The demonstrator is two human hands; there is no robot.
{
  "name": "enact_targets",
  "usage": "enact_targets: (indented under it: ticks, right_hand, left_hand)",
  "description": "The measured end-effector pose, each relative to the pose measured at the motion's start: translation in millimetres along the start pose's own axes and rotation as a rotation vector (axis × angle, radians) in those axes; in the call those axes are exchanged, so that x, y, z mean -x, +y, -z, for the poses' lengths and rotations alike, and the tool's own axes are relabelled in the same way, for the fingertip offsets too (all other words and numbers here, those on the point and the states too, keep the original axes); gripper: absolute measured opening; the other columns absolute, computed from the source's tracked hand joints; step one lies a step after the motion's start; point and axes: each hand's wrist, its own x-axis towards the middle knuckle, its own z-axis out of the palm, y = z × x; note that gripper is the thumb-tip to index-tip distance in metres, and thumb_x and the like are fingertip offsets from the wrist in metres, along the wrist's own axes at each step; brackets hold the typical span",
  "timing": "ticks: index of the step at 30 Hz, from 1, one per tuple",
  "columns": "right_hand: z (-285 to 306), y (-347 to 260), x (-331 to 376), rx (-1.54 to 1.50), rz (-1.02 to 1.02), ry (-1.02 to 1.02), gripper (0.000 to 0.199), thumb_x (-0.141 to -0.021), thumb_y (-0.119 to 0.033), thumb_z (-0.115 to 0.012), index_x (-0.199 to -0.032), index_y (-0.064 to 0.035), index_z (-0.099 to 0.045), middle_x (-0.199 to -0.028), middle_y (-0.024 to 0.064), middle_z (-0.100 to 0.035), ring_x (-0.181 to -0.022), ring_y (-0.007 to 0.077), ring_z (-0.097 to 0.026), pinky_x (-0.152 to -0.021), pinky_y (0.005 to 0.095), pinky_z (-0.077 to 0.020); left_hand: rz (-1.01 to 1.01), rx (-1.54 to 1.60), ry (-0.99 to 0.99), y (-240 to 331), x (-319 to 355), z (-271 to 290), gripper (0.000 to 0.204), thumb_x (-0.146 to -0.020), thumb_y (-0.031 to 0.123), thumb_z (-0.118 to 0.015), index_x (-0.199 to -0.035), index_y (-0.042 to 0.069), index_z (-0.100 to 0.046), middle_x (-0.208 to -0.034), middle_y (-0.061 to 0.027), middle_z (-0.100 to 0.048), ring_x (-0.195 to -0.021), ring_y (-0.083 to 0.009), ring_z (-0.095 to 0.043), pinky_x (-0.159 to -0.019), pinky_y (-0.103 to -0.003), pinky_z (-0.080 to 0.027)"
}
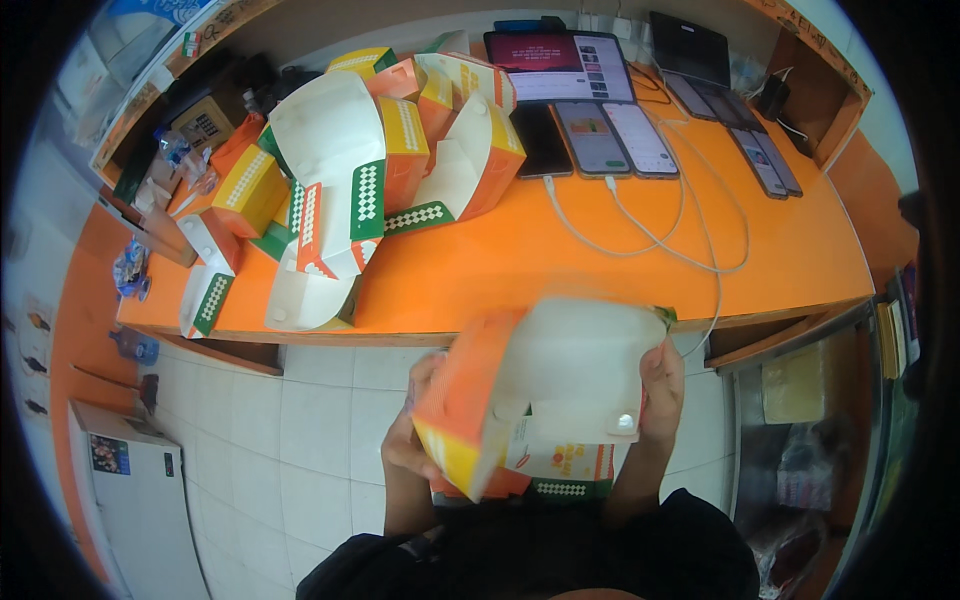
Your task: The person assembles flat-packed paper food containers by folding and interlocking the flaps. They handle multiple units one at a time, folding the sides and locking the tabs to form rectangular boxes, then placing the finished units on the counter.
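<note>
Above my lap I hold a cardboard food box [570, 350], partly folded, with white inner faces and orange and yellow outer panels. My left hand [410, 430] is closed on its orange and yellow side. On the other side my right hand [660, 390] pinches the edge of a white panel, near a green corner. The box is slightly blurred by motion. Below it, partly hidden, more printed cardboard [560, 465] with a green checked strip lies on my lap. A pile of similar folded boxes [330, 130] stands on the orange table [480, 265], left of centre.
Several phones [590, 140] lie at the table's back, with white charging cables [650, 245] trailing over the surface. Behind them stands a lit screen [560, 65]. A white cabinet [130, 490] stands at lower left, and a shelf with plastic bags [805, 465] at right.
</note>
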Motion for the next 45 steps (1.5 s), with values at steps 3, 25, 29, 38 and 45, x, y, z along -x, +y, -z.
enact_targets:
  ticks: [3,25,29,38,45]
  right_hand:
    - [11.8,-11.3,-4.0,0.169,-0.003,-0.302,0.044,-0.087,-0.029,-0.064,-0.113,0.0045,-0.053,-0.093,0.0079,-0.065,-0.085,0.0134,-0.062,-0.074,0.0265,-0.0482]
    - [-23.8,12.9,1.8,-0.204,0.094,-0.038,0.024,-0.091,-0.012,-0.054,-0.073,0.0014,-0.059,-0.067,0.0102,-0.062,-0.057,0.0130,-0.059,-0.054,0.0241,-0.0466]
    - [-32.5,17.0,5.5,-0.092,0.025,-0.198,0.016,-0.091,-0.011,-0.054,-0.083,0.0027,-0.059,-0.079,0.0113,-0.063,-0.071,0.0125,-0.060,-0.065,0.0251,-0.0479]
    - [-36.3,42.9,13.1,0.026,0.015,-0.391,0.032,-0.085,-0.025,-0.068,-0.098,0.0026,-0.058,-0.090,0.0088,-0.060,-0.084,0.0129,-0.059,-0.076,0.0243,-0.0464]
    - [-49.2,54.6,10.8,0.157,0.105,-0.371,0.031,-0.091,-0.028,-0.060,-0.076,-0.0018,-0.052,-0.071,0.0025,-0.054,-0.063,0.0054,-0.048,-0.053,0.0223,-0.0364]
  left_hand:
    - [0.074,-0.021,-0.351,14.4,-10.1,6.8,0.067,-0.075,0.057,-0.064,-0.114,0.004,-0.047,-0.138,-0.0224,-0.033,-0.133,-0.0368,-0.027,-0.103,-0.051,-0.029]
    - [-0.012,-1.148,0.198,-27.8,6.5,-46.6,0.033,-0.089,0.032,-0.061,-0.085,0.000,-0.054,-0.052,-0.0046,-0.044,-0.047,-0.0097,-0.041,-0.047,-0.024,-0.033]
    - [-0.222,-0.918,0.485,-28.1,4.1,-44.3,0.041,-0.088,0.037,-0.062,-0.075,0.000,-0.053,-0.054,-0.0002,-0.047,-0.052,-0.0051,-0.040,-0.046,-0.022,-0.031]
    - [-0.214,-0.975,0.566,-15.7,12.3,-34.2,0.056,-0.090,0.046,-0.054,-0.062,-0.003,-0.051,-0.052,-0.0010,-0.048,-0.049,-0.0065,-0.041,-0.044,-0.024,-0.031]
    - [-0.299,-1.185,0.445,-3.1,6.3,-47.0,0.059,-0.088,0.048,-0.051,-0.062,-0.005,-0.059,-0.051,-0.0078,-0.054,-0.044,-0.0133,-0.047,-0.043,-0.027,-0.034]
